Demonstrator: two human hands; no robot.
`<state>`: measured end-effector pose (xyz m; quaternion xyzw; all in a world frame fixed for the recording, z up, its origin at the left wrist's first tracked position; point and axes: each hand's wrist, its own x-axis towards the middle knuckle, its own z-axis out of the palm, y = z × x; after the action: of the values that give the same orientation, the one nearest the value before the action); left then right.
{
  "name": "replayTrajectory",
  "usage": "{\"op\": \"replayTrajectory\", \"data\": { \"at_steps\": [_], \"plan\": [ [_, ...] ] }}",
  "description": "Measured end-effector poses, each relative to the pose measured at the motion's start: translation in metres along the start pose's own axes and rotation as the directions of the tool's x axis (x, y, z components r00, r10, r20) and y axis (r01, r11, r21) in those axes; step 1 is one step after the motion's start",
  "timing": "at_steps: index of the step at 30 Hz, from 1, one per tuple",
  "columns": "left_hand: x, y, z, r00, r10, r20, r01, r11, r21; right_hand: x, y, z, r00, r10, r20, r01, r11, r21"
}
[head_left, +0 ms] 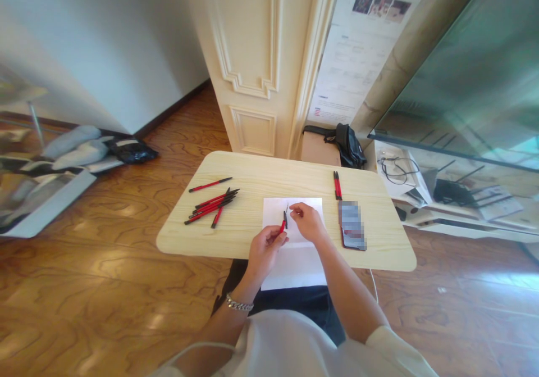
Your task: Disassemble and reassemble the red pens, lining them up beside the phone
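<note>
My left hand (264,246) is closed around a red and black pen (283,223), held upright over a white sheet of paper (295,253). My right hand (307,219) pinches a thin pale part (287,207) at the pen's top end. Both hands hover above the middle of the small light wooden table (252,236). A pile of several red and black pens (213,204) lies to the left, one of them apart (209,185). Two more pens (337,185) lie side by side at the right.
A phone (352,225) lies right of the paper. Beyond the table stand a cream panelled pillar (256,62), a black bag (349,144) on a box, and a low shelf with cables (442,197). Clothes and a bag (96,149) lie on the wooden floor at left.
</note>
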<state>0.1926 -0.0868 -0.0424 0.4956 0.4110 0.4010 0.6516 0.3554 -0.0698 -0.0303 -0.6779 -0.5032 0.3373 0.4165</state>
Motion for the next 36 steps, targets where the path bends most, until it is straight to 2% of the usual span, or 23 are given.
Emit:
{"op": "replayTrajectory", "data": {
  "at_steps": [3, 5, 8, 11, 14, 17, 19, 25, 36],
  "plan": [
    [0.0, 0.001, -0.003, 1.0, 0.009, 0.003, -0.009, 1.0, 0.012, 0.0, 0.003, 0.02, 0.996, 0.018, -0.087, -0.042, 0.959, -0.282],
    [0.001, 0.001, -0.003, 1.0, 0.006, 0.012, -0.006, 1.0, 0.016, 0.0, 0.004, 0.026, 0.994, 0.034, -0.103, -0.065, 0.946, -0.318],
    [0.001, -0.001, -0.004, 1.0, -0.005, 0.003, 0.005, 1.0, 0.005, 0.004, 0.003, 0.02, 0.996, 0.049, -0.08, -0.063, 0.98, -0.187],
    [0.001, -0.002, -0.003, 1.0, -0.005, 0.003, 0.005, 1.0, 0.0, 0.008, -0.002, -0.001, 0.994, 0.069, -0.084, -0.059, 0.992, 0.111],
    [0.001, -0.003, 0.0, 0.999, 0.004, 0.039, -0.005, 1.0, 0.022, 0.008, -0.015, -0.022, 0.99, 0.071, -0.12, -0.011, 0.897, 0.441],
    [0.001, -0.003, 0.005, 0.998, 0.014, 0.062, -0.017, 0.999, 0.049, 0.005, -0.03, -0.034, 0.983, 0.04, -0.177, 0.077, 0.792, 0.605],
    [0.0, -0.003, 0.008, 0.997, 0.024, 0.07, -0.029, 0.997, 0.067, 0.003, -0.036, -0.037, 0.979, 0.044, -0.198, 0.093, 0.769, 0.633],
    [-0.003, 0.0, 0.01, 0.996, 0.047, 0.076, -0.056, 0.993, 0.108, 0.002, -0.04, -0.033, 0.973, 0.099, -0.209, 0.056, 0.777, 0.627],
    [-0.003, -0.001, 0.01, 0.996, 0.044, 0.071, -0.052, 0.992, 0.115, 0.001, -0.036, -0.032, 0.979, 0.073, -0.193, 0.061, 0.789, 0.611]
  ]
}}
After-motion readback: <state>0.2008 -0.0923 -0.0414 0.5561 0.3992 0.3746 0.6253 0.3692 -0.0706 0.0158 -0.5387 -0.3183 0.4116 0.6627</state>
